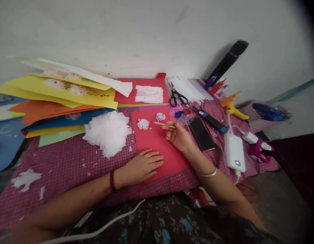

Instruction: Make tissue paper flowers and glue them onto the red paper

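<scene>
Fingers of the right hand pinched a stick pointing left toward mid-frame's larger pale cluster, left hand flat, empty below.

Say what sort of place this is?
Likely a craft corner, perhaps in a home: a red sheet lies on a checked cloth, with stacked coloured sheets and black scissors around it.

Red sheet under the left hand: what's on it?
Two pale clumps and the left hand, lying flat. The right hand holds a thin stick over the sheet. What lies beneath the hands is covered.
</scene>
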`<state>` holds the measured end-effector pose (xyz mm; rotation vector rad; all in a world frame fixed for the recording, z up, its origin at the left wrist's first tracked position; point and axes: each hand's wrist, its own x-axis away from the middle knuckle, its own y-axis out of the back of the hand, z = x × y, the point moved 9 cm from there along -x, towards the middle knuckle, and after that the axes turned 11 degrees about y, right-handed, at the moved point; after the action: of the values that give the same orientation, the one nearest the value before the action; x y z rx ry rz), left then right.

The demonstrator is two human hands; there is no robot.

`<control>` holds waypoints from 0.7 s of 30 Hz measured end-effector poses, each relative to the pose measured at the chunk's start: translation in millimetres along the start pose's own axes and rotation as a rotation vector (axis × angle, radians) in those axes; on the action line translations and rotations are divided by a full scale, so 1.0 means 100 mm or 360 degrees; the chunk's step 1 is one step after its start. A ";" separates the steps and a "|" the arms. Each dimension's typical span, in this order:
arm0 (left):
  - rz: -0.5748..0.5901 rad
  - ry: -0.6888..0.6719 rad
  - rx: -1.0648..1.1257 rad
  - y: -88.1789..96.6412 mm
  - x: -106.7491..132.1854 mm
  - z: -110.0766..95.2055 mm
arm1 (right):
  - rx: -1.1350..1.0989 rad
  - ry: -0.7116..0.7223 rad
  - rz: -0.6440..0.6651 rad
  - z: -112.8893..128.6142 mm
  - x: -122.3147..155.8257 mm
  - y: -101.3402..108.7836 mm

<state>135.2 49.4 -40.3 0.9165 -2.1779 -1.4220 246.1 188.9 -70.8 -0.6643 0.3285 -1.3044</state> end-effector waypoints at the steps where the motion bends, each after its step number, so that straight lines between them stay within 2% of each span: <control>1: 0.0005 0.0004 0.0007 0.00 0.00 0.00 | 0.0009 -0.0002 -0.0009 0.00 0.00 0.00; 9: -0.0011 -0.0016 -0.0032 0.04 -0.01 -0.03 | 0.0071 0.0017 0.0015 0.02 0.01 0.04; 15: -0.0144 -0.0078 -0.0092 0.09 0.00 -0.05 | 0.0117 0.0039 0.0025 0.02 -0.02 0.08; 21: -0.0208 -0.0107 -0.0217 0.03 0.01 -0.13 | 0.0165 0.0055 0.0044 0.01 -0.05 0.13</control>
<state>141.6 41.1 -32.1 0.9897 -2.0711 -1.6632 255.6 195.2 -79.4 -0.5486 0.2948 -1.2988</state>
